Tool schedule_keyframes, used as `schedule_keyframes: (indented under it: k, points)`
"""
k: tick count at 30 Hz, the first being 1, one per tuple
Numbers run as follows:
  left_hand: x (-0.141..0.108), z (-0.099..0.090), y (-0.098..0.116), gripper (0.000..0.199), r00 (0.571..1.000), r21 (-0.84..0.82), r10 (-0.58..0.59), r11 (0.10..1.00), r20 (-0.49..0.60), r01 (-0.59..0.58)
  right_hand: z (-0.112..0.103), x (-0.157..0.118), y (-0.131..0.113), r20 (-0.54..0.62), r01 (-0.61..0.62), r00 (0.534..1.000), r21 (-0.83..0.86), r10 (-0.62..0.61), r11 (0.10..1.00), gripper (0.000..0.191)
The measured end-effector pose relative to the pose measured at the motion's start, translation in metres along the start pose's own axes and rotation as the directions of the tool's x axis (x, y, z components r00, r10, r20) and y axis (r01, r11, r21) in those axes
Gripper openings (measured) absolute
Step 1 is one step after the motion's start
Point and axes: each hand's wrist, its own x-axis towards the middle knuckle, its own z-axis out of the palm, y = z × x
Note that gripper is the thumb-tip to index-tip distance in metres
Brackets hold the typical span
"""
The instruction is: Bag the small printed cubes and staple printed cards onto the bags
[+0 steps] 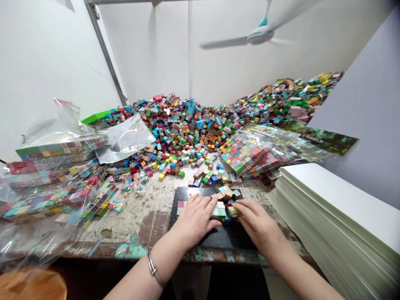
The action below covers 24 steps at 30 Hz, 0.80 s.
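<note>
A black board (pixel 215 241) lies at the table's front edge, carrying small printed cubes (pixel 220 210) set side by side in rows. My left hand (pixel 196 216) rests palm down across these cubes, fingers stretched out and hiding part of the row. At the row's right end, my right hand (pixel 258 223) has its fingertips closed on a yellowish cube (pixel 233 211); a dark red one touches it. Just behind, several loose tan and yellow cubes (pixel 227 192) sit on the board.
A large heap of coloured cubes (pixel 187 121) spreads along the wall. Clear bags of packed cubes (pixel 62 183) lie left, and another bagged set (pixel 246 154) lies right with printed sheets (pixel 325 139). A tall stack of white sheets (pixel 337 208) stands at the right. A fan (pixel 261 35) is above.
</note>
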Motion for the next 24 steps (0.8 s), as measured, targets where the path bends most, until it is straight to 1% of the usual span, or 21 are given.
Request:
schedule_keyframes:
  k: [4,7,10,13,18,22,24]
  points:
    - [0.001,-0.001,0.000,0.065,1.000,0.015,0.002,1.000,0.014,-0.002,0.006,-0.017,-0.004,0.013,0.046,0.999,-0.045,-0.046,0.998,0.033]
    - [0.001,-0.002,0.000,0.063,1.000,0.021,0.008,1.000,0.021,-0.008,0.006,-0.020,-0.003,0.049,0.021,0.999,-0.034,-0.019,0.999,0.036]
    - [0.000,-0.002,0.000,0.063,1.000,0.030,0.011,0.999,0.020,-0.012,0.007,-0.016,0.001,0.111,-0.038,0.993,-0.002,0.038,0.999,0.040]
    - [0.000,-0.001,0.000,0.061,1.000,0.048,0.006,0.999,0.025,-0.007,0.008,-0.009,0.006,0.175,-0.073,0.983,0.070,0.060,0.995,0.039]
    - [0.001,0.000,0.000,0.057,0.999,0.069,0.011,0.998,0.031,-0.013,0.013,0.001,0.013,0.158,-0.133,0.982,0.167,0.107,0.977,0.038]
    - [0.001,0.000,0.000,0.057,0.999,0.071,0.002,0.997,0.033,-0.005,0.021,0.001,0.014,0.196,-0.143,0.975,0.208,0.102,0.968,0.037]
    - [0.000,0.000,0.000,0.058,0.999,0.067,0.004,0.998,0.039,-0.007,0.020,0.000,0.012,0.209,-0.151,0.972,0.204,0.107,0.967,0.039]
